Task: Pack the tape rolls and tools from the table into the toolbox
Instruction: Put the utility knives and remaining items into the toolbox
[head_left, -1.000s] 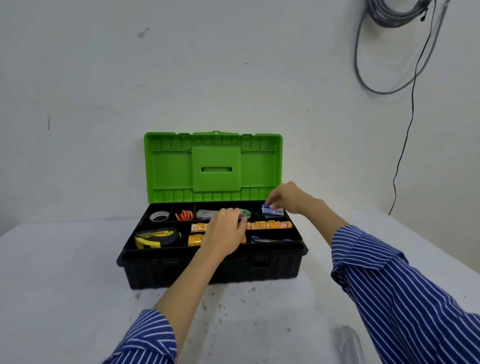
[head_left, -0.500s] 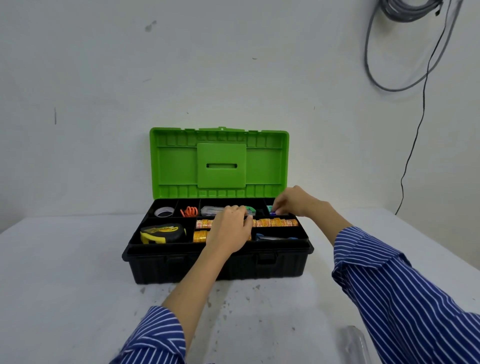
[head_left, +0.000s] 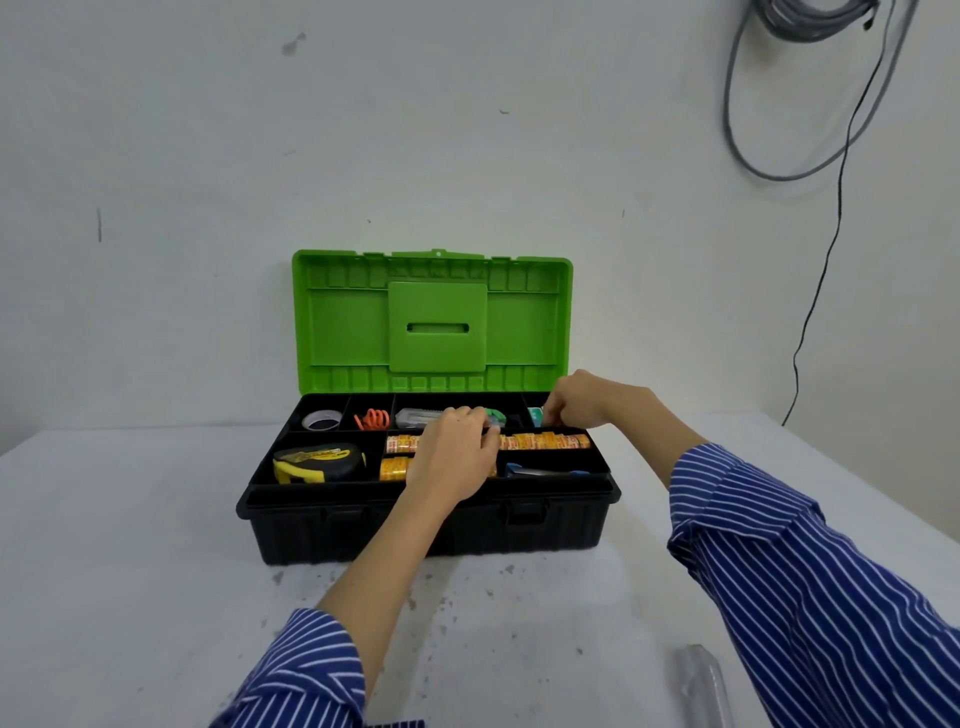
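Both my hands are inside the open toolbox, whose green lid stands upright behind them. My left hand lies palm-down, fingers curled over the middle of the tray, covering part of the row of orange tape rolls; whether it actually grips a roll I cannot tell, since the fingertips are hidden. My right hand is pinched shut on a small teal-and-white item in the back right compartment, and what that item is I cannot make out. The yellow tape measure sits in the front left compartment, with a white tape roll and an orange coil in the back slots. The risk I see is crowding: my wrists are close together over narrow dividers, so pulling one hand out carelessly could drag a roll from the row or tip it across into the wrong slot. If the small item sits proud of its compartment, the lid may not close flat. A clear plastic thing lies on the table by my right sleeve, and I could easily overlook it or sweep it off the edge.
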